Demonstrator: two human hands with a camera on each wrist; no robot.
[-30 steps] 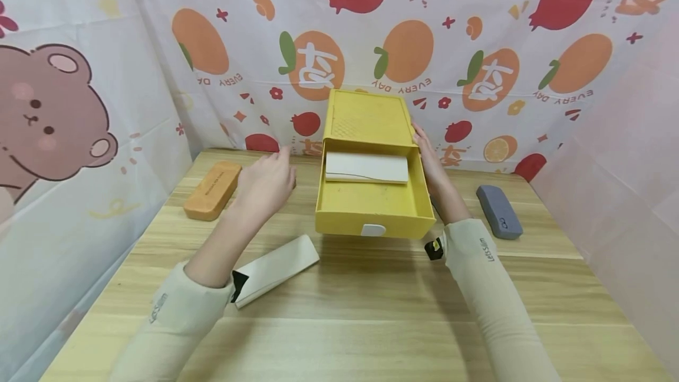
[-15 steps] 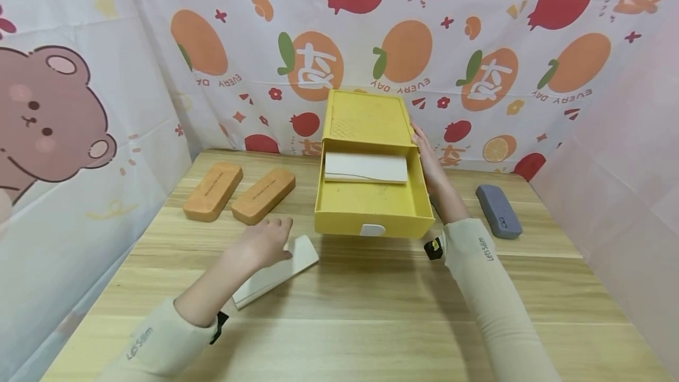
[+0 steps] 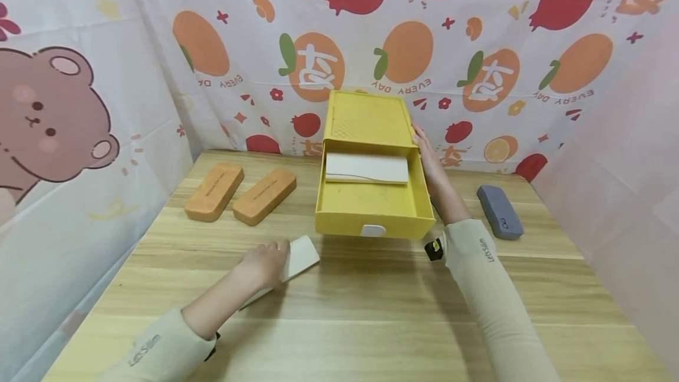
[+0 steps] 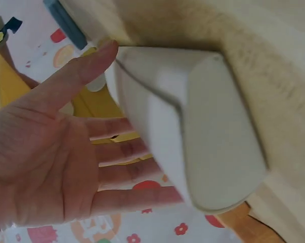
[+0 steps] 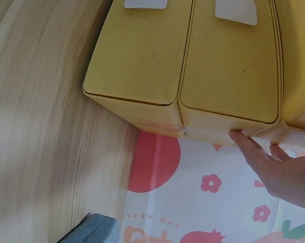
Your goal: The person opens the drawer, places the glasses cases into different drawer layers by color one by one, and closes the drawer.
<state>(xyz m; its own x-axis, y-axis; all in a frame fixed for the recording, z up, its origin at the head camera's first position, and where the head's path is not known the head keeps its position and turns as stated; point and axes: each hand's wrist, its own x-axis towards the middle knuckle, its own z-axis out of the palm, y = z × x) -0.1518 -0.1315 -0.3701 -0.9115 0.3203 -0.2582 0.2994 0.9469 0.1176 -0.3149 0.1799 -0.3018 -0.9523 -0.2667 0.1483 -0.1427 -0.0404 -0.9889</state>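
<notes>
Left wrist view shows a white case (image 4: 200, 126), crookedly seamed.

Head view, lower left-centre — left hand (image 3: 264, 264) hides middle of white case (image 3: 302, 257); lettering (image 3: 266, 189) on orange cases (image 3: 204, 208) too small. Right wrist view — right edge cuts right hand (image 5: 289, 174), bottom cuts grey case (image 5: 95, 232).

Left fingers (image 4: 132, 198) now down at the nearer white case (image 3: 303, 256)

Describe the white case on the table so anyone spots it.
Find the yellow drawer unit. On the wooden table front-left of it, the left hand partly covers a white case. It is the only white one outside the open drawer.
</notes>
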